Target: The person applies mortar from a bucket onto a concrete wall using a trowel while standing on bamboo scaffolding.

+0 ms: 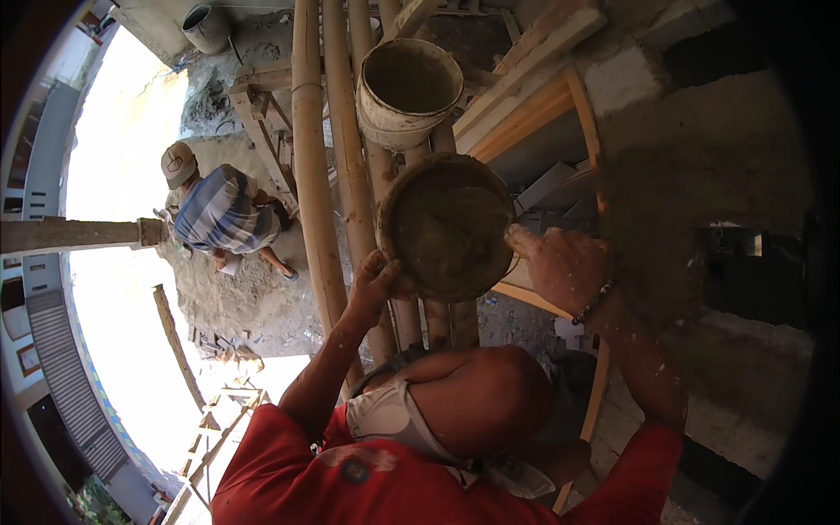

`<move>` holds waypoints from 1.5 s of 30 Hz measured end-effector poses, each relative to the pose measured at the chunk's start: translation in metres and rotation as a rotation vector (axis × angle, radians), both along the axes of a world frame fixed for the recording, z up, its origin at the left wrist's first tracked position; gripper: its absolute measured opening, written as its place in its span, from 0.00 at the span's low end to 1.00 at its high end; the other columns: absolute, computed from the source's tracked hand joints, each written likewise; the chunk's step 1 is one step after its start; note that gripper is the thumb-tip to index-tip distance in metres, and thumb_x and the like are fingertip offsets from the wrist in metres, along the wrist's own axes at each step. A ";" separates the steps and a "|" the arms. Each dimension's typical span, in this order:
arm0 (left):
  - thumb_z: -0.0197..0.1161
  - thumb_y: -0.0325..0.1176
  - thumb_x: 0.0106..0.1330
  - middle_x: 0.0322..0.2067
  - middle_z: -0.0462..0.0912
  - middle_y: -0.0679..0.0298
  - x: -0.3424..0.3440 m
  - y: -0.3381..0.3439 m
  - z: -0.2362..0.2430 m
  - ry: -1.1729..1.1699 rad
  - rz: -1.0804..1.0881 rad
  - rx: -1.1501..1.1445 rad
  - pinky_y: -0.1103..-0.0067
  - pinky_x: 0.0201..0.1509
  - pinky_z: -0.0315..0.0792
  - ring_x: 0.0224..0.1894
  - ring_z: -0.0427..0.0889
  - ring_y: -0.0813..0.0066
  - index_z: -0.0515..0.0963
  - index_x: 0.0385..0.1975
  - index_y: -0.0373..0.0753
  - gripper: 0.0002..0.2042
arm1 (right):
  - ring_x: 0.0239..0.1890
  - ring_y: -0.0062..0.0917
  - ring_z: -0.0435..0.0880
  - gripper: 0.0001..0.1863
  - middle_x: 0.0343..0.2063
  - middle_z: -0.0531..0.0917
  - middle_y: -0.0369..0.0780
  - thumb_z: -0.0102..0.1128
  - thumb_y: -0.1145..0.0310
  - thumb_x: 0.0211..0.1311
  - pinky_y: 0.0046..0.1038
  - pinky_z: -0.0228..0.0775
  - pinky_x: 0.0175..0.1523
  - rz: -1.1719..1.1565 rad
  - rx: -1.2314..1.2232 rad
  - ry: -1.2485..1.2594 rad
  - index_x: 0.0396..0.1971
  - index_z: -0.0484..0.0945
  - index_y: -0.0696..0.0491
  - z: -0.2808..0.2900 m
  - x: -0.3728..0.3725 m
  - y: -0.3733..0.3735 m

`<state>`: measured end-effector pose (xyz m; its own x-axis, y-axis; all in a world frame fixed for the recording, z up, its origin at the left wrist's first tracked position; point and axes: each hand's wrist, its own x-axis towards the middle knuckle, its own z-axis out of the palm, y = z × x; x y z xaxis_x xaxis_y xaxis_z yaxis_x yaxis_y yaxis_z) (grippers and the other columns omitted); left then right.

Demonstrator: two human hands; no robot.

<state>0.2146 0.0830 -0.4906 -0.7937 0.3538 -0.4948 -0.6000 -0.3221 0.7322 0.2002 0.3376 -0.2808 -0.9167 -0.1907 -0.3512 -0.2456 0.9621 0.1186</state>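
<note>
A round bucket of wet grey mortar [451, 232] stands on bamboo poles in front of me. My left hand [378, 282] is closed on the near left part of its rim, thumb and fingers pressed together. On the opposite side my right hand [564, 267] is closed too, its fingertips at the right part of the rim. A bracelet circles my right wrist, and specks of mortar dot that forearm. Just beyond stands a second, pale, mortar-smeared bucket [394, 122], with grey contents low inside it. My bent knee [490, 398] is close below the mortar bucket.
Long bamboo poles [308, 157] run away from me under both buckets. Far below to the left, a person in a cap and striped shirt [229, 208] crouches on sandy ground. A wooden frame [599, 166] and a rough grey wall [691, 166] are on the right. Another bucket [208, 31] lies far left.
</note>
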 end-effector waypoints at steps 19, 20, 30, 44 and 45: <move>0.56 0.33 0.71 0.29 0.84 0.60 -0.005 0.014 -0.002 0.013 -0.037 -0.046 0.80 0.25 0.80 0.24 0.84 0.74 0.71 0.39 0.38 0.05 | 0.31 0.30 0.86 0.17 0.24 0.85 0.39 0.52 0.67 0.60 0.31 0.77 0.31 0.082 -0.114 0.025 0.47 0.77 0.57 -0.038 0.035 -0.016; 0.56 0.33 0.71 0.29 0.84 0.59 0.000 0.016 -0.002 0.018 -0.055 -0.042 0.80 0.25 0.80 0.24 0.84 0.74 0.71 0.39 0.38 0.06 | 0.30 0.30 0.85 0.18 0.22 0.84 0.38 0.53 0.67 0.59 0.30 0.77 0.31 0.110 -0.088 0.007 0.49 0.77 0.56 -0.047 0.044 -0.014; 0.58 0.36 0.70 0.30 0.84 0.61 0.001 0.015 -0.004 0.031 -0.045 -0.006 0.82 0.24 0.80 0.24 0.84 0.76 0.73 0.42 0.39 0.09 | 0.32 0.31 0.86 0.15 0.25 0.84 0.40 0.53 0.69 0.57 0.31 0.78 0.33 0.027 -0.181 -0.011 0.43 0.78 0.55 -0.105 0.052 -0.015; 0.58 0.34 0.70 0.28 0.83 0.61 0.003 0.012 -0.007 0.009 0.059 0.039 0.81 0.24 0.81 0.22 0.83 0.75 0.71 0.41 0.40 0.07 | 0.30 0.32 0.87 0.08 0.21 0.84 0.41 0.53 0.68 0.56 0.32 0.78 0.34 0.251 -0.106 -0.136 0.28 0.82 0.53 -0.032 0.028 -0.002; 0.58 0.34 0.70 0.27 0.83 0.61 0.002 0.012 -0.004 0.004 0.044 0.026 0.81 0.24 0.81 0.22 0.83 0.75 0.71 0.40 0.40 0.06 | 0.29 0.33 0.87 0.08 0.21 0.84 0.41 0.53 0.68 0.57 0.33 0.78 0.33 0.203 -0.159 -0.113 0.32 0.80 0.53 -0.018 0.024 0.005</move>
<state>0.2163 0.0949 -0.4950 -0.8106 0.3316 -0.4827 -0.5822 -0.3673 0.7253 0.2246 0.3429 -0.2987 -0.8106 -0.4277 -0.4001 -0.4387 0.8960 -0.0690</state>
